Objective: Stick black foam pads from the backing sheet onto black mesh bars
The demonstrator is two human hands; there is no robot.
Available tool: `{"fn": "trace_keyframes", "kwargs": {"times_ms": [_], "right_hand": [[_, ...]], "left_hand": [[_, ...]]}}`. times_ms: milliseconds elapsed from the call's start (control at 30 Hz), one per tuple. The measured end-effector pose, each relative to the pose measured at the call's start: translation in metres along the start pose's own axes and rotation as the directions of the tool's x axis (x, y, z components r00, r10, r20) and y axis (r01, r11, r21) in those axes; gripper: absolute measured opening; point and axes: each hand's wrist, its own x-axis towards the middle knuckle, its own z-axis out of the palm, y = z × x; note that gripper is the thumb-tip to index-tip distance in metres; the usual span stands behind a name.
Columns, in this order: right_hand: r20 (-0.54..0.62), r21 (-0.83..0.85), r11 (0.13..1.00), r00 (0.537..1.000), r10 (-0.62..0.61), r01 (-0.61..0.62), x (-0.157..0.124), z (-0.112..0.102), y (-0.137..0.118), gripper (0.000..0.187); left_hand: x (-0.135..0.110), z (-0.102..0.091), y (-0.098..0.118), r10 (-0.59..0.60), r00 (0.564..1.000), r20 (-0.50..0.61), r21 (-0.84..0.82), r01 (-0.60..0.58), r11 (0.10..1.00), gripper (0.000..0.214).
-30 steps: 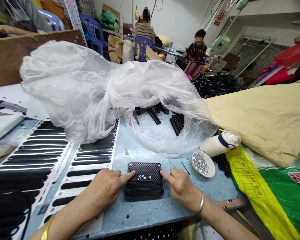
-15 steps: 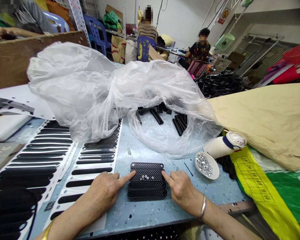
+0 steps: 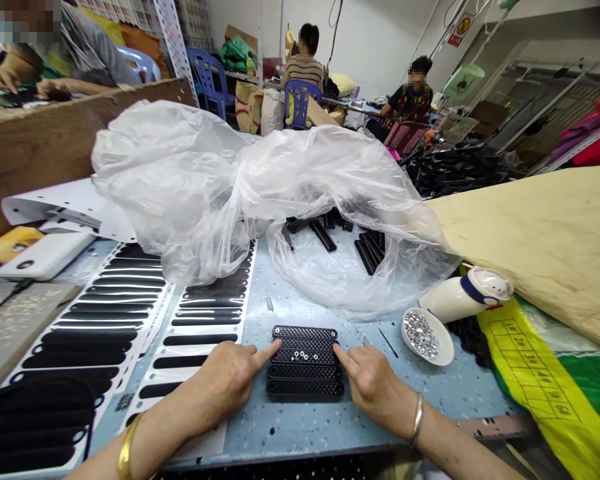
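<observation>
Several black, diamond-textured strips (image 3: pixel 305 387) lie side by side in a small stack on the table. Small silvery rings (image 3: pixel 304 355) sit loose on the middle of the stack, and one ring shows at each end of the farthest strip. My left hand (image 3: pixel 230 375) points its index finger at the stack's left end, fingertip touching the second strip from the back. At the right end, the index fingertip of my right hand (image 3: pixel 376 379) touches the same strip. On both hands the other fingers are curled, with nothing visible in them. Whatever lies under the fingertips is hidden.
A white bowl (image 3: pixel 449 347) of small metal rings stands at right beside a white bottle (image 3: pixel 445 297). A thin dark rod (image 3: pixel 389 343) lies nearby. Behind is a clear plastic bag (image 3: pixel 325 293) with black strips. Sheets of black strips (image 3: pixel 180 361) lie left. Other people sit farther back.
The camera view has swung slightly left, so everything appears farther right. Both index fingertips stay at the ends of the same strip; the rings on the stack look unmoved.
</observation>
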Motion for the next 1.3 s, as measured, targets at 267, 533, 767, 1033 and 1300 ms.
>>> {"fn": "trace_keyframes", "kwargs": {"times_ms": [267, 533, 767, 1033, 1300], "right_hand": [[-0.101, 0.085, 0.996, 0.995, 0.025, -0.016, 0.003, 0.002, 0.003, 0.042], [-0.113, 0.078, 0.997, 0.993, 0.016, -0.007, 0.001, 0.006, 0.005, 0.043], [-0.113, 0.080, 0.997, 0.994, 0.012, -0.003, 0.000, 0.005, 0.004, 0.046], [-0.103, 0.069, 0.998, 0.995, 0.005, 0.002, -0.001, 0.006, 0.004, 0.044], [-0.161, 0.250, 0.964, 0.977, 0.136, -0.093, 0.009, 0.001, 0.003, 0.030]], "left_hand": [[0.008, -0.030, -0.004, -0.062, 0.997, -0.051, -0.439, 0.033, 0.898, 0.047], [0.006, -0.018, -0.001, -0.112, 0.978, -0.174, -0.578, -0.009, 0.816, 0.045], [-0.004, 0.002, -0.001, -0.014, 0.995, -0.097, -0.126, 0.002, 0.992, 0.069], [-0.013, 0.010, -0.004, 0.020, 1.000, -0.019, 0.169, -0.017, 0.985, 0.086], [-0.008, -0.006, -0.004, 0.012, 0.999, -0.035, -0.114, -0.015, 0.993, 0.085]]}}
